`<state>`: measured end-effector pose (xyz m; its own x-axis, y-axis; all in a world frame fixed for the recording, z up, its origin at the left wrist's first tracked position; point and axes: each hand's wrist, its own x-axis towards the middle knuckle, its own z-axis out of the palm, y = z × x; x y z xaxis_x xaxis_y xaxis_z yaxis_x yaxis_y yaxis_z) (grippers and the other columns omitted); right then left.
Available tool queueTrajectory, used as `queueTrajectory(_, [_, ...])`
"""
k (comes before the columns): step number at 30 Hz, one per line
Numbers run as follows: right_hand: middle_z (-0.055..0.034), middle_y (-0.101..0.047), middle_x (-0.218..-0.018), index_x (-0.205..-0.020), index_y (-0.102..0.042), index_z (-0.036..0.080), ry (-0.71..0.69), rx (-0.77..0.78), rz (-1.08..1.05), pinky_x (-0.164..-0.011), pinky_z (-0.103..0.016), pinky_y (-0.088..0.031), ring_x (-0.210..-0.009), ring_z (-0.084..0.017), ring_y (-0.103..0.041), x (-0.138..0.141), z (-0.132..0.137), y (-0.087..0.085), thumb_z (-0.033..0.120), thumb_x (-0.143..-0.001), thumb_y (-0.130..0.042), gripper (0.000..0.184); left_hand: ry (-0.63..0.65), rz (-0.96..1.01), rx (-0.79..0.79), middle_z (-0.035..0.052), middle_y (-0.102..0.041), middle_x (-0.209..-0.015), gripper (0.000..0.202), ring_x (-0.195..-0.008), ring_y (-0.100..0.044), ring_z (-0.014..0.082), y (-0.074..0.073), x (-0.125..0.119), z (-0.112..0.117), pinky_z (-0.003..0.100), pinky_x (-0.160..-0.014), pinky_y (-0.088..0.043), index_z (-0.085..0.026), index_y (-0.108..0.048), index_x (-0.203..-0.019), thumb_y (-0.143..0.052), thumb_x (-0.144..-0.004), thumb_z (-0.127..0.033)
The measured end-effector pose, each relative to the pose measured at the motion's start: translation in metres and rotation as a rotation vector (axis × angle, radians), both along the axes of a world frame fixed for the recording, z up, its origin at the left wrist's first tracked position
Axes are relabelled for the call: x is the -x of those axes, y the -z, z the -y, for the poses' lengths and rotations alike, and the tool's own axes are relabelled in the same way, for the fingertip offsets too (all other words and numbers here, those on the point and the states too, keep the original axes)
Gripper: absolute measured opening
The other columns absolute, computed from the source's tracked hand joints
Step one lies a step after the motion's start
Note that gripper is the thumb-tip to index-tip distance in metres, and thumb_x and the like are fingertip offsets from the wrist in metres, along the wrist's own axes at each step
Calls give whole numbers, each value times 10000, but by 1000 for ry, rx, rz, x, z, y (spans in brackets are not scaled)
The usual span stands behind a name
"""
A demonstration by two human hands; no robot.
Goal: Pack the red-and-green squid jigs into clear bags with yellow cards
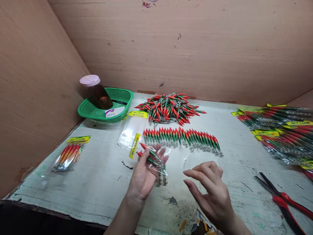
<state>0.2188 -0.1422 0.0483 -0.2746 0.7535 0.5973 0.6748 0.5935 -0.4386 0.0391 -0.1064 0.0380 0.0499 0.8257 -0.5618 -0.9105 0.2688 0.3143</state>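
Observation:
My left hand [144, 173] is closed on a clear plastic bag [167, 153] with a yellow header [135, 146] reading BCT LURE. Red-and-green fishing lures [153, 160] lie across its fingers, points to the upper left; whether all are inside the bag I cannot tell. Just below that hand, the hooked ends of more lures [162, 180] show, their bodies mostly hidden. My right hand [207, 186] hovers to the right, thumb and forefinger apart, with nothing in it. Beyond both hands, a row of lures [181, 136] lies side by side.
Behind the row is a heap of lures [168, 107]. Flat empty bags [132, 129] lie left of it, beside a green basket [81, 112] with a lidded cup [97, 94]. A filled pack [69, 155] lies left, several packs [276, 140] right, and red-handled scissors [281, 199] front right.

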Motion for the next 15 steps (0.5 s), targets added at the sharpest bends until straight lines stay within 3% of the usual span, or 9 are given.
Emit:
queueTrajectory(2, [-31, -584, -775, -908, -582, 180, -62, 109, -17, -686, -327, -355, -765, -176, -498, 0, -3, 11, 140, -882, -560, 53, -66, -20, 9, 93, -751, -934, 252, -923, -704, 223, -3, 13, -3, 431, -897, -538, -135, -674, -796, -473, -937, -194])
queueTrajectory(5, [-43, -580, -819, -903, -557, 171, -208, 274, 118, -634, -288, -420, -763, -177, -511, 11, -6, 40, 68, -812, -586, 140, -108, -41, 14, 83, -752, -936, 255, -939, -701, 215, -6, 23, -4, 409, -901, -537, -139, -673, -815, -457, -943, -182])
queueTrajectory(8, [-68, -581, -842, -860, -555, 161, -214, 282, 228, -599, -296, -444, -755, -196, -515, 28, -3, 68, 23, -761, -547, 170, -98, -44, 2, 78, -751, -956, 246, -924, -706, 205, -6, 23, -3, 405, -906, -541, -137, -678, -921, -440, -954, -193])
queueTrajectory(10, [-69, -573, -815, -823, -547, 165, -190, 235, 223, -585, -302, -452, -733, -197, -515, 32, -2, 76, 40, -785, -504, 138, -86, -36, -3, 82, -749, -966, 245, -921, -707, 209, -5, 21, -2, 415, -906, -543, -131, -675, -950, -441, -955, -204])
queueTrajectory(12, [-62, -569, -798, -854, -545, 168, -211, 230, 152, -577, -289, -466, -720, -184, -530, 23, -2, 69, 68, -827, -473, 126, -75, -30, 2, 87, -747, -979, 232, -927, -706, 217, -2, 20, -2, 427, -907, -543, -128, -672, -967, -455, -950, -210])
queueTrajectory(15, [-39, -579, -800, -961, -537, 193, -245, 326, 1, -580, -261, -488, -715, -160, -560, -10, -5, 32, 117, -870, -500, 124, -63, -35, 15, 93, -743, -991, 206, -941, -703, 225, 2, 22, -3, 435, -905, -543, -132, -666, -986, -482, -937, -210])
